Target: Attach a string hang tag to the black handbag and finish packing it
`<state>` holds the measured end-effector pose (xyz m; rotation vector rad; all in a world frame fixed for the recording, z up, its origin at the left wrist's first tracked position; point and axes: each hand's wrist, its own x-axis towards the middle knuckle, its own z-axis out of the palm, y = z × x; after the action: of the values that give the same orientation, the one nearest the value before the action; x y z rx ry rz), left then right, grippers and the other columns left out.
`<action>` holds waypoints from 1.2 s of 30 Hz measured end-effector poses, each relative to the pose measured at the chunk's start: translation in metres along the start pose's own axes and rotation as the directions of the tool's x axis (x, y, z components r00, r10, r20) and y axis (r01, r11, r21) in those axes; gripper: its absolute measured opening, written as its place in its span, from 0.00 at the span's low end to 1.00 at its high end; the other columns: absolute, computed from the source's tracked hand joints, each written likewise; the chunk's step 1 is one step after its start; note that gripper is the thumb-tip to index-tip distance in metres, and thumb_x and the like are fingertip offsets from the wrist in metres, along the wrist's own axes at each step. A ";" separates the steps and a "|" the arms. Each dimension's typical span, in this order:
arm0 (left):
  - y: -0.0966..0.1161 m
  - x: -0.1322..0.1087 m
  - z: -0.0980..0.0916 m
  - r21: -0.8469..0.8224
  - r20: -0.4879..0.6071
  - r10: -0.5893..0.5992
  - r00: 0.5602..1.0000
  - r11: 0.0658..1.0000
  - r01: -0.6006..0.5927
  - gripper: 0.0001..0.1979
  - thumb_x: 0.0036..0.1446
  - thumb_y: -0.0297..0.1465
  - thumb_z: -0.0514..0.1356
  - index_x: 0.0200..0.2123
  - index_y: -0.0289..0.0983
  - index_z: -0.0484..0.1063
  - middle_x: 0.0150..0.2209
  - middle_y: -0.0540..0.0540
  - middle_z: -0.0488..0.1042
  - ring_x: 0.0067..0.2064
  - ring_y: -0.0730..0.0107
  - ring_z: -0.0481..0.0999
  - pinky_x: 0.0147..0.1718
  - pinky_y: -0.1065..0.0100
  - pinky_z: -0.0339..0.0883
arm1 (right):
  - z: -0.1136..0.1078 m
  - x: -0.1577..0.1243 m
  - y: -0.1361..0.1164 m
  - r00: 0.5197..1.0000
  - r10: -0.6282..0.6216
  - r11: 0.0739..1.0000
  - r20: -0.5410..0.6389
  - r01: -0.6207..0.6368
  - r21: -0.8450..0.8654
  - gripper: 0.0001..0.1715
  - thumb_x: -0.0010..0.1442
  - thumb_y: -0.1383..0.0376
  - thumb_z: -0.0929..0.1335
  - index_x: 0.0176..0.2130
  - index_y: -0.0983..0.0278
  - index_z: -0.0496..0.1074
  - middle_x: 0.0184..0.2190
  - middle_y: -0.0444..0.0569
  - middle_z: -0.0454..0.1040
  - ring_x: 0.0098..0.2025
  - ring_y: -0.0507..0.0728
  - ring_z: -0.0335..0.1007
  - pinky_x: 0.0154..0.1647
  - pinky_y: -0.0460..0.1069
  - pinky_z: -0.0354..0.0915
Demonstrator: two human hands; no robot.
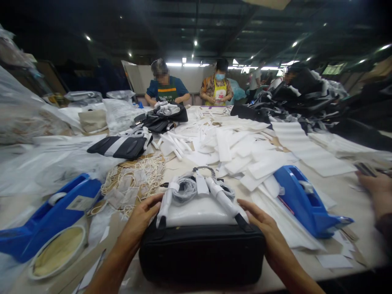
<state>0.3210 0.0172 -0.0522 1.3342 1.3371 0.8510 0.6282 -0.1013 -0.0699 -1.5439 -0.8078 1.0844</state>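
Observation:
A black handbag [202,253] lies on the table right in front of me, its white-wrapped handles [219,196] and a bundled strap [185,188] pointing away. My left hand [142,218] rests against the bag's left top corner, fingers stretched along the wrapped handle. At the right top corner, my right hand [263,224] lies with its fingers extended over the bag's edge. Neither hand grips anything.
Blue tape dispensers stand at left [52,212] and right [301,200]. A pile of string tags [134,179], white paper sheets [245,151], more black bags [122,147] and plastic bags [27,118] cover the table. Two people work at the far end; another person's hand [375,190] is at right.

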 end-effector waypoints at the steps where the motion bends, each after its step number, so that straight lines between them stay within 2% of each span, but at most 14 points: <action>1: 0.001 0.000 -0.002 0.001 0.026 0.008 1.000 1.000 -0.008 0.27 0.43 0.46 0.65 0.44 0.35 0.76 0.44 0.40 0.77 0.49 0.52 0.73 0.50 0.58 0.66 | -0.003 0.003 -0.004 1.000 -0.023 0.999 0.001 0.023 -0.029 0.31 0.51 0.53 0.69 0.51 0.64 0.71 0.48 0.53 0.74 0.50 0.65 0.68 0.51 0.56 0.62; 3: 0.002 0.002 -0.005 0.044 0.053 0.034 0.998 0.998 -0.037 0.25 0.43 0.43 0.65 0.43 0.34 0.76 0.44 0.41 0.77 0.47 0.53 0.74 0.49 0.59 0.66 | -0.007 0.010 -0.013 0.999 -0.021 0.995 0.050 0.026 -0.092 0.29 0.50 0.53 0.69 0.48 0.66 0.73 0.46 0.54 0.74 0.48 0.64 0.68 0.50 0.55 0.62; 6: 0.004 0.010 -0.009 0.103 0.109 0.086 0.990 0.990 -0.098 0.23 0.44 0.41 0.65 0.42 0.34 0.76 0.42 0.42 0.76 0.44 0.57 0.73 0.46 0.62 0.65 | -0.009 0.026 -0.020 0.994 0.017 0.989 0.108 -0.001 -0.148 0.30 0.45 0.57 0.71 0.47 0.68 0.73 0.39 0.52 0.74 0.40 0.60 0.70 0.41 0.52 0.64; 9: 0.006 0.021 -0.010 0.086 0.218 0.091 0.972 0.990 -0.112 0.23 0.42 0.40 0.66 0.42 0.33 0.75 0.38 0.43 0.75 0.42 0.60 0.72 0.43 0.64 0.64 | -0.009 0.042 -0.018 0.977 0.063 0.991 0.204 -0.036 -0.131 0.34 0.41 0.63 0.71 0.50 0.67 0.70 0.32 0.46 0.72 0.32 0.55 0.68 0.32 0.48 0.62; 12: 0.005 0.031 -0.010 0.088 0.242 0.079 0.967 0.991 -0.103 0.25 0.42 0.41 0.65 0.43 0.32 0.74 0.33 0.46 0.73 0.35 0.65 0.71 0.38 0.66 0.64 | -0.011 0.057 -0.012 0.959 0.104 0.989 0.263 -0.072 -0.128 0.37 0.39 0.66 0.70 0.51 0.67 0.68 0.26 0.42 0.68 0.26 0.52 0.64 0.26 0.46 0.58; 15: 0.002 0.038 -0.010 0.129 0.261 0.119 0.958 0.979 -0.157 0.26 0.42 0.39 0.65 0.46 0.32 0.72 0.36 0.45 0.72 0.35 0.67 0.69 0.36 0.67 0.63 | -0.011 0.067 -0.009 0.952 0.086 0.981 0.293 -0.029 -0.194 0.30 0.37 0.67 0.70 0.44 0.67 0.70 0.22 0.40 0.66 0.23 0.50 0.60 0.24 0.45 0.55; 18: 0.002 0.043 -0.010 0.236 0.342 0.173 0.924 0.936 -0.263 0.24 0.43 0.35 0.64 0.45 0.34 0.72 0.41 0.44 0.69 0.37 0.66 0.68 0.38 0.66 0.63 | -0.005 0.069 -0.015 0.948 0.051 0.969 0.315 0.029 -0.244 0.24 0.36 0.66 0.71 0.37 0.66 0.71 0.23 0.42 0.69 0.27 0.53 0.64 0.29 0.46 0.61; 20: 0.002 0.046 -0.011 0.299 0.394 0.201 0.897 0.895 -0.331 0.22 0.44 0.36 0.64 0.44 0.35 0.72 0.40 0.46 0.67 0.38 0.66 0.67 0.39 0.66 0.62 | 0.001 0.066 -0.021 0.936 0.035 0.976 0.349 0.043 -0.213 0.26 0.37 0.65 0.71 0.39 0.66 0.71 0.29 0.46 0.74 0.34 0.58 0.70 0.37 0.51 0.66; 23: 0.000 0.054 -0.010 0.354 0.452 0.267 0.851 0.822 -0.446 0.17 0.46 0.37 0.62 0.40 0.36 0.71 0.37 0.48 0.63 0.39 0.67 0.64 0.38 0.67 0.61 | 0.010 0.062 -0.028 0.913 0.018 0.988 0.408 0.046 -0.146 0.31 0.38 0.63 0.72 0.44 0.67 0.72 0.38 0.52 0.77 0.43 0.64 0.71 0.46 0.55 0.66; 25: -0.002 0.060 -0.007 0.402 0.469 0.317 0.824 0.754 -0.519 0.12 0.48 0.36 0.60 0.35 0.36 0.69 0.35 0.49 0.61 0.38 0.67 0.62 0.38 0.68 0.60 | 0.013 0.062 -0.030 0.917 0.002 0.986 0.398 0.063 -0.152 0.31 0.37 0.62 0.73 0.44 0.67 0.73 0.38 0.52 0.77 0.44 0.65 0.71 0.48 0.57 0.65; 27: -0.003 0.065 -0.004 0.462 0.476 0.329 0.816 0.696 -0.550 0.09 0.49 0.35 0.59 0.31 0.36 0.65 0.34 0.49 0.60 0.37 0.67 0.61 0.37 0.67 0.59 | 0.014 0.064 -0.031 0.920 -0.026 0.980 0.390 0.100 -0.172 0.31 0.36 0.62 0.75 0.43 0.66 0.74 0.39 0.52 0.78 0.46 0.67 0.71 0.48 0.58 0.65; 31: -0.001 0.065 0.002 0.491 0.483 0.348 0.804 0.652 -0.577 0.06 0.52 0.33 0.55 0.28 0.37 0.62 0.34 0.48 0.60 0.37 0.66 0.62 0.37 0.66 0.59 | 0.011 0.073 -0.026 0.891 -0.093 0.951 0.444 0.211 -0.224 0.28 0.39 0.59 0.75 0.42 0.65 0.76 0.39 0.52 0.77 0.47 0.68 0.69 0.48 0.58 0.66; 33: 0.000 0.063 0.005 0.472 0.463 0.428 0.776 0.622 -0.625 0.07 0.55 0.34 0.53 0.29 0.36 0.65 0.37 0.45 0.62 0.41 0.64 0.63 0.42 0.63 0.60 | 0.009 0.079 -0.020 0.884 -0.165 0.921 0.437 0.297 -0.253 0.27 0.42 0.57 0.74 0.42 0.65 0.77 0.41 0.52 0.77 0.47 0.67 0.69 0.48 0.57 0.66; 36: -0.004 0.062 0.007 0.471 0.419 0.546 0.725 0.552 -0.688 0.11 0.56 0.35 0.53 0.37 0.34 0.69 0.49 0.38 0.62 0.52 0.56 0.60 0.53 0.57 0.55 | 0.005 0.089 -0.009 0.854 -0.358 0.828 0.377 0.477 -0.293 0.24 0.46 0.56 0.72 0.43 0.63 0.76 0.49 0.53 0.72 0.52 0.65 0.66 0.55 0.57 0.61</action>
<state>0.3348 0.0764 -0.0680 2.4500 0.9550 0.7001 0.6563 -0.0176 -0.0825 -1.4127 -1.5763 0.8718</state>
